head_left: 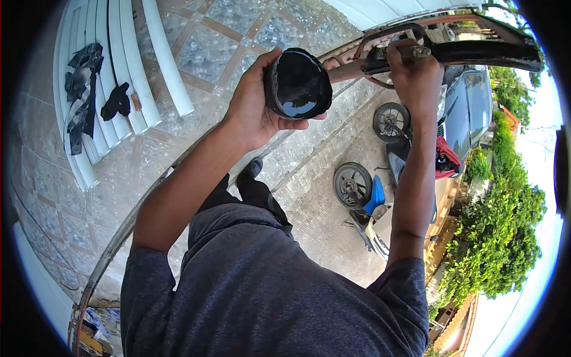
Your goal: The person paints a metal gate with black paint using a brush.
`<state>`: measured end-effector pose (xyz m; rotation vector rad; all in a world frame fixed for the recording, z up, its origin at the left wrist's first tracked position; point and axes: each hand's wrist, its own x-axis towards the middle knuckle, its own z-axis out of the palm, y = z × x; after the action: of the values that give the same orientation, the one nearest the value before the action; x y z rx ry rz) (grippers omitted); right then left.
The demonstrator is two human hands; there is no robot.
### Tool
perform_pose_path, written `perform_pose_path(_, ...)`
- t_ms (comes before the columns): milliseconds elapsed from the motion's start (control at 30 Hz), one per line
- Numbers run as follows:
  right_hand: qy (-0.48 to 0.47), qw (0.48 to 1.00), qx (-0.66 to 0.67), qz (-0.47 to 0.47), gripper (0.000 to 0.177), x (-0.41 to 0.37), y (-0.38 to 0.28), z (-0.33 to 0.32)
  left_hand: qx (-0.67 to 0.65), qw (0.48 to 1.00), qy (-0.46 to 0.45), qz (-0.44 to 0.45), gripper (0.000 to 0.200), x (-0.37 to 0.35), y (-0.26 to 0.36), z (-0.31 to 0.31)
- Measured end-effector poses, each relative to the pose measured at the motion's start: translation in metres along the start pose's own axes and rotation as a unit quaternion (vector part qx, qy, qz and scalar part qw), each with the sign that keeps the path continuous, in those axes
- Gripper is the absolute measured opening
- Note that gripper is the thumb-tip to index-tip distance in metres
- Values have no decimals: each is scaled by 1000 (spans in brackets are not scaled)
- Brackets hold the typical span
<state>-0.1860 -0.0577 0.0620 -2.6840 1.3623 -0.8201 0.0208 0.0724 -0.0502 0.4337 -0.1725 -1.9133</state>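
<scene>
My left hand [253,98] cups a round container of glossy black paint [299,83] from the side and below, with its open top facing me. In my right hand [413,80] is a paintbrush [420,52], its worn handle end poking out beside the fingers. This hand is against a metal rail [345,72], where the brush's dark end lies, partly hidden by my fingers. To the right of my hand the rail is shiny black [488,53]. Left of it, the metal looks dull reddish-brown.
Several long white panels [128,65] lie on the tiled floor [223,35], with crumpled black sheeting [83,77] and a black cloth-like piece [116,102] on them. Beyond the curved rail are motorcycles [352,185], a parked car [467,107] and green shrubs [482,232].
</scene>
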Motion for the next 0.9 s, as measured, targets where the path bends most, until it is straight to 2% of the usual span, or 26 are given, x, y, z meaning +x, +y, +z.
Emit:
perform_pose_path(100, -112, 976, -184, -29, 22, 11, 12, 22, 9, 1000, 8, 6, 62, -2, -2, -3)
perform_pose_path(133, -120, 971, -208, -19, 25, 14, 14, 26, 7, 1000, 5, 9, 62, -3, -3, -3)
perform_pose_path(233, -42, 981, -182, -56, 25, 30, 11, 9, 14, 999, 36, 29, 62, -3, -1, 6)
perform_pose_path(267, -49, 986, -157, -23, 26, 32, 0, 4, 20, 998, 58, 31, 62, -6, -1, 7)
perform_pose_path(367, -116, 973, -184, -76, 26, 32, 12, 21, 20, 1000, 2, 19, 62, -4, 0, 4)
perform_pose_path(400, -177, 963, -192, -63, 26, 32, 12, 27, 19, 1000, -2, 20, 62, -3, 0, 4)
perform_pose_path(500, -160, 966, -201, -30, 25, 31, 7, 9, 19, 1000, 2, 23, 63, -2, -1, 5)
perform_pose_path(567, -156, 976, -147, -46, 18, 28, 2, 0, 25, 999, 28, 30, 63, -3, -2, 8)
perform_pose_path(633, -184, 980, -61, -53, 14, 18, -12, -4, 16, 999, 13, 29, 63, -1, -3, 5)
perform_pose_path(667, -173, 980, -55, -87, 10, 10, -6, 3, 12, 1000, 4, 28, 63, 0, -4, 5)
perform_pose_path(800, -156, 983, -87, -30, 11, 1, 8, -20, 25, 999, 11, 34, 63, 2, -9, 11)
perform_pose_path(900, -135, 985, 55, 97, 14, -18, -4, -43, 17, 1000, 4, 25, 63, 4, -12, 9)
